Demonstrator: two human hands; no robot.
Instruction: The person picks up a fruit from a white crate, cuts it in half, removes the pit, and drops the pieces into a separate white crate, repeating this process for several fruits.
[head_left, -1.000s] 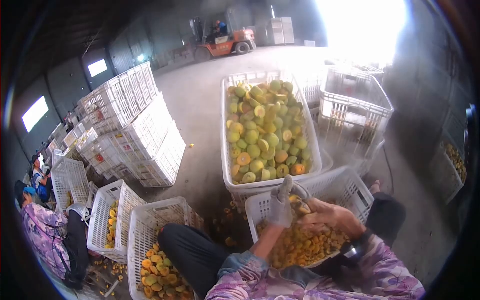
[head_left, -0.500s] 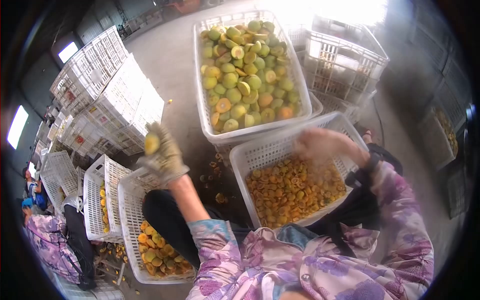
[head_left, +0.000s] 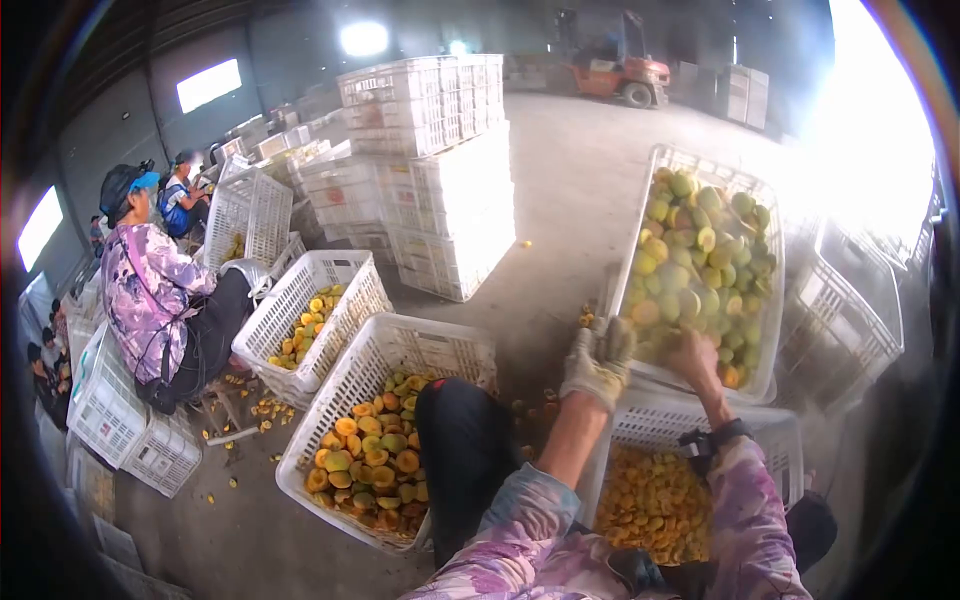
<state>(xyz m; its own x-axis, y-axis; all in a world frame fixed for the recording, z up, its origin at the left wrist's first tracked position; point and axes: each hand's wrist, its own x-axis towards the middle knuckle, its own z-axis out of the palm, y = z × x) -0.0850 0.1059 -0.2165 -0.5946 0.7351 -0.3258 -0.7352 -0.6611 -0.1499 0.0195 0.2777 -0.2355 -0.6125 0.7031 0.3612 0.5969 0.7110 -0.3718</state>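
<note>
My left hand [head_left: 600, 362], in a pale work glove, is raised at the near left corner of the crate of green fruit [head_left: 640, 215]. Its fingers are bent; whether something small is between them is not clear. My bare right hand [head_left: 692, 358] reaches over the near rim of that crate, against the green and yellow fruit halves [head_left: 700, 260]. Its fingertips are blurred. Below it, a lower crate [head_left: 790, 440] holds many small orange pieces [head_left: 655, 505]. By my left knee, another crate [head_left: 300, 440] holds orange and green halves [head_left: 375, 450].
A co-worker [head_left: 160, 290] sits at the left beside a crate of orange fruit [head_left: 350, 265]. Tall stacked white crates [head_left: 440, 170] stand behind. More crates [head_left: 840, 310] are at the right. Fruit scraps [head_left: 270, 408] lie on the floor. A forklift [head_left: 625, 75] stands far back.
The view has swung left. My gloved left hand, which held a yellowish fruit piece, has moved beside the green fruit crate. My right hand has gone from above the orange pieces to the green fruit.
</note>
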